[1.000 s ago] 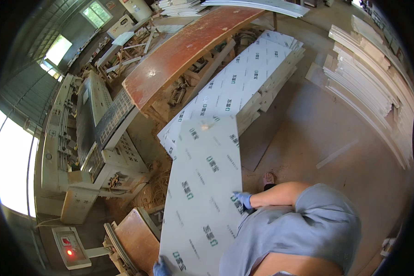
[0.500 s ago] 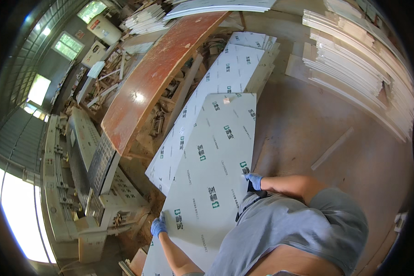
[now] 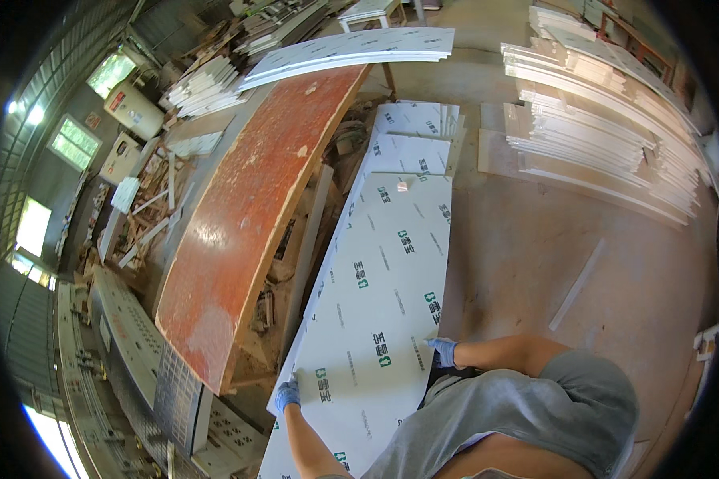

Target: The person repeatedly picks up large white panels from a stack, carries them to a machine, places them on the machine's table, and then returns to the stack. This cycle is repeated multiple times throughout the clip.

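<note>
A long white board (image 3: 375, 279), covered in printed film, stretches out in front of me. My left hand (image 3: 287, 394), in a blue glove, grips its left edge with the thumb on top. On the opposite edge, my right hand (image 3: 444, 352) has hold of it too, also gloved in blue; its lower fingers are hidden by the board. A small pale piece (image 3: 402, 186) rests on the board's far end. Under and beyond that end lie similar white boards (image 3: 411, 145) in a stack.
Left of the boards runs a worn red-brown bench top (image 3: 252, 211). A long machine (image 3: 128, 343) stands at the lower left. Stacked pale panels (image 3: 591, 120) fill the far right, and a thin strip (image 3: 577, 284) lies on the floor. More white boards (image 3: 351, 54) lie beyond the bench.
The view has shifted, showing more of the far end. The held board now lies more in line with the stack below it. Both hands keep their grip on its edges.
</note>
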`<control>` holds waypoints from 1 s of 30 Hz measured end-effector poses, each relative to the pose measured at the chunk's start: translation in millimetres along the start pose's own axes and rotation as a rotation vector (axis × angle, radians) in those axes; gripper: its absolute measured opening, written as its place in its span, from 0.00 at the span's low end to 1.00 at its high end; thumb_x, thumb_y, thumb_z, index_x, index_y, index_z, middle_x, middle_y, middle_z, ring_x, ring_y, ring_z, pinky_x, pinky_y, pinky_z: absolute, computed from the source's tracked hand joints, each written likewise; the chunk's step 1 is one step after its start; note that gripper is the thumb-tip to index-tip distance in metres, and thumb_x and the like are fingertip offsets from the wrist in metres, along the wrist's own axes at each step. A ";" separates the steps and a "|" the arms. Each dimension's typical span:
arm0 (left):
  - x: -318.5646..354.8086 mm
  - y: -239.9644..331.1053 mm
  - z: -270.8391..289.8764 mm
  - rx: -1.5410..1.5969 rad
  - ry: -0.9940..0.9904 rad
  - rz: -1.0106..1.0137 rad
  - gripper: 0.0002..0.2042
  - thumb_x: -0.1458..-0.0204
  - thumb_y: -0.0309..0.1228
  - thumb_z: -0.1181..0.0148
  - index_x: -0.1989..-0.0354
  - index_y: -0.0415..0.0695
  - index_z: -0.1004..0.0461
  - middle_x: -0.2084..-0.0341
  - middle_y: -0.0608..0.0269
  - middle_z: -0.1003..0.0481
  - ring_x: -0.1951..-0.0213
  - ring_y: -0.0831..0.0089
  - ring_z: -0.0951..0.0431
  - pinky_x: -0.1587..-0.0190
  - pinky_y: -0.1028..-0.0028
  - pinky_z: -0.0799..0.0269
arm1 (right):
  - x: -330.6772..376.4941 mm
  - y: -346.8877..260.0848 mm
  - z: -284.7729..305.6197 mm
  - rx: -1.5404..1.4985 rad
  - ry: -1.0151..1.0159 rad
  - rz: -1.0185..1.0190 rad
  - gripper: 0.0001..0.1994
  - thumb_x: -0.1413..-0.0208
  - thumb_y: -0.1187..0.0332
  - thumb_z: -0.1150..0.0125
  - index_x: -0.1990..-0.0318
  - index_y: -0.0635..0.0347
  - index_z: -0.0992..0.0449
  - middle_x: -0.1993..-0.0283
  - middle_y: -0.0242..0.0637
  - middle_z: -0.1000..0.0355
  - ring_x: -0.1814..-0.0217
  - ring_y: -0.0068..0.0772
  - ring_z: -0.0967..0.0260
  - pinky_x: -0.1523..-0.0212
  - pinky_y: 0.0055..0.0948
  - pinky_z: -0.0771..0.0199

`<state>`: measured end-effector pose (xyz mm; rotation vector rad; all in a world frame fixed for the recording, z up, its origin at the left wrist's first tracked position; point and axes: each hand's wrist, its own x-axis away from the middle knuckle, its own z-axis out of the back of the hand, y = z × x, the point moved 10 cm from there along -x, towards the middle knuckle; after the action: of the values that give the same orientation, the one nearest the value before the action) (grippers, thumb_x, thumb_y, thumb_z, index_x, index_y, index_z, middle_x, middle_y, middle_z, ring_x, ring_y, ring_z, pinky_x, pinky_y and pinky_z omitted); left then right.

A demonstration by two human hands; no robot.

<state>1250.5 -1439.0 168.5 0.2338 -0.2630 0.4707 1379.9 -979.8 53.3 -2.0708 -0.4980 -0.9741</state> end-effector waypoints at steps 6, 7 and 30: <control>-59.4 61.5 -29.5 0.226 0.154 -0.276 0.25 0.54 0.57 0.48 0.57 0.49 0.25 0.56 0.53 0.26 0.54 0.52 0.27 0.53 0.59 0.32 | -60.5 11.5 20.9 0.220 -0.003 0.071 0.29 0.48 0.46 0.45 0.43 0.52 0.37 0.40 0.41 0.38 0.43 0.46 0.35 0.49 0.54 0.36; -65.4 73.9 -31.7 0.321 0.126 -0.306 0.24 0.54 0.55 0.47 0.58 0.49 0.25 0.57 0.53 0.25 0.55 0.53 0.26 0.53 0.60 0.31 | -58.6 14.7 23.6 0.276 0.036 0.103 0.29 0.49 0.46 0.45 0.43 0.52 0.37 0.40 0.41 0.39 0.43 0.46 0.36 0.49 0.55 0.37; 133.9 377.0 -301.6 0.179 -0.447 -0.764 0.25 0.47 0.52 0.51 0.57 0.39 0.26 0.58 0.48 0.26 0.51 0.56 0.28 0.49 0.64 0.36 | 54.5 -67.2 499.4 -0.035 0.694 0.326 0.19 0.49 0.55 0.44 0.50 0.50 0.32 0.57 0.38 0.30 0.62 0.42 0.31 0.65 0.49 0.34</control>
<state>1245.6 -972.5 -14.1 0.5864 -0.5384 -0.3265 1608.3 -545.4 -73.3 -1.6225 0.2116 -1.4004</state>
